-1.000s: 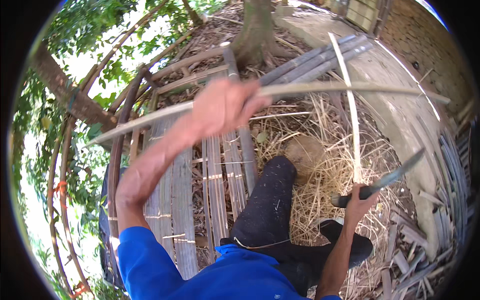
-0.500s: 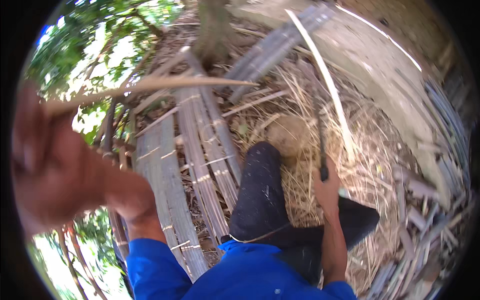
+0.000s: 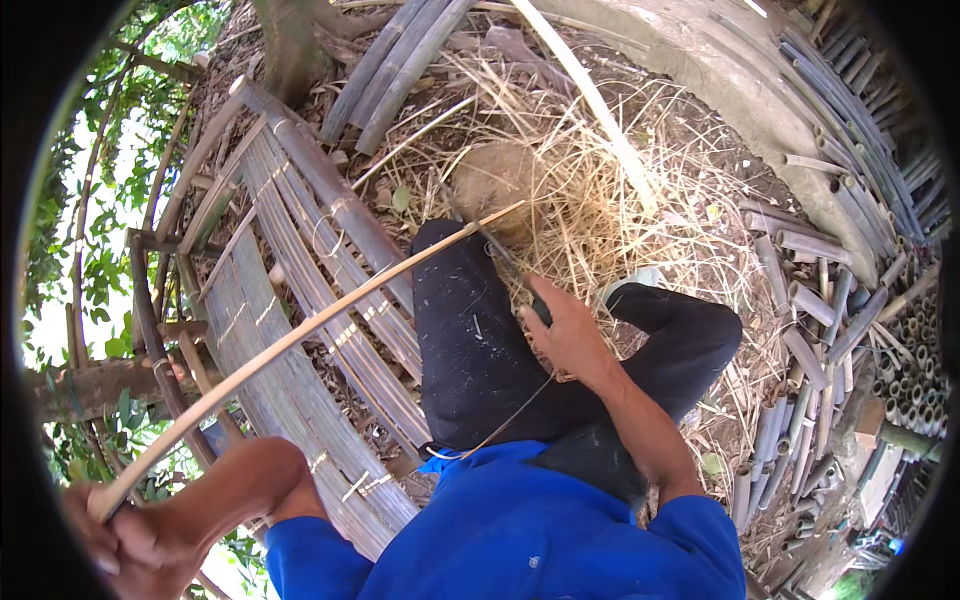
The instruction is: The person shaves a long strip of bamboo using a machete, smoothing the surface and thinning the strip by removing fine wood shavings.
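My left hand [image 3: 140, 545], low at the far left, is closed round the thick end of a long pale bamboo strip [image 3: 310, 332]. The strip slants up to the right over my thigh and narrows to a tip near a round wooden block [image 3: 492, 178]. In my right hand [image 3: 570, 335] is the dark handle of a knife [image 3: 510, 265]. Its blade points up and left and meets the strip close to the tip. I cannot tell which face of the strip the edge touches.
A bamboo slat bench [image 3: 265, 320] stands on my left. Pale shavings [image 3: 600, 240] litter the ground around the block. A long white split strip [image 3: 590, 95] lies beyond. Cut bamboo pieces [image 3: 800, 330] are piled at the right, and a tree trunk [image 3: 290, 50] rises at the far left.
My left hand has dropped from beside the bench, and the strip now slants across my thigh. The knife has swung left from upright to meet the strip. The view has shifted too.
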### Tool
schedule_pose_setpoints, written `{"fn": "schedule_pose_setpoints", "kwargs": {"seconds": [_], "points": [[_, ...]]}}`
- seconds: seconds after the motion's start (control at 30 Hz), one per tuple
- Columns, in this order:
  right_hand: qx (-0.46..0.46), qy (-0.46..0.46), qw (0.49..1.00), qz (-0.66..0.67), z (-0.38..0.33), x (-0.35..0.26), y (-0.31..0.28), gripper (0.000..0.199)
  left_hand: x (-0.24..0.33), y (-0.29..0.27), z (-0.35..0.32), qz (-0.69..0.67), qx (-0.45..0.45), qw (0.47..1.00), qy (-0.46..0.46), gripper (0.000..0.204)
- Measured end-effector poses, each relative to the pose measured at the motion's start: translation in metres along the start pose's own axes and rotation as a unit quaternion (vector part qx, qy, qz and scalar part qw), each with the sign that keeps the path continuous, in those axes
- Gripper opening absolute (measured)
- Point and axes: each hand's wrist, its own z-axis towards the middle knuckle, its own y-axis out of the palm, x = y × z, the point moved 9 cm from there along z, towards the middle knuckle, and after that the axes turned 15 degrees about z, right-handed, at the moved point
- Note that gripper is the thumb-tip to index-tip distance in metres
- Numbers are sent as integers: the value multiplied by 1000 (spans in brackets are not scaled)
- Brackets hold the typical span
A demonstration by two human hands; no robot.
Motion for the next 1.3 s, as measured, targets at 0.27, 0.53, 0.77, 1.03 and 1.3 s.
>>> {"fn": "schedule_pose_setpoints", "kwargs": {"seconds": [0.27, 0.53, 0.77, 1.03, 1.3], "points": [[-38, 139, 989, -34, 24, 45, 10, 48, -121, 25, -72, 285, 39, 957, -42, 43], [21, -139, 990, 12, 20, -122, 15, 25, -106, 39, -82, 310, 60, 949, 9, 37], [-34, -131, 989, -55, 37, -99, 41, 21, -101, 36, -85, 282, 76, 956, 10, 33], [-37, -128, 990, -35, 34, -116, 39, 16, -106, 29, -83, 243, 62, 968, 13, 35], [-41, -45, 989, -131, 66, -39, 30, 17, -96, 29, -87, 368, 95, 924, 47, 28]]}}
